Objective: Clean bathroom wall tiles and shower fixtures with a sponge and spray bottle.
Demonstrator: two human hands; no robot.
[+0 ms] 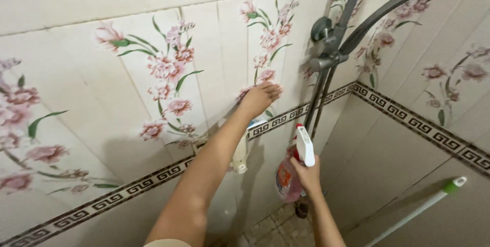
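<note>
Pink liquid fills the spray bottle (292, 175) clenched in the right hand (306, 173) at lower centre, while the left hand (260, 98) presses flat, grip released, on the floral wall tile (168, 73); rubbing evenly beside the shower mixer (326, 48) seems best.

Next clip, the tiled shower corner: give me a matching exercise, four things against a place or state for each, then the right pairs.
Things:
1. left hand
2. right hand
3. shower fitting
4. pole

Places or states:
A. grey, fixed near the corner of the walls
B. flat against the flowered tile
C. white with a green end, leaning at lower right
D. gripping the spray bottle by its neck

Pairs: 1-B, 2-D, 3-A, 4-C
</note>
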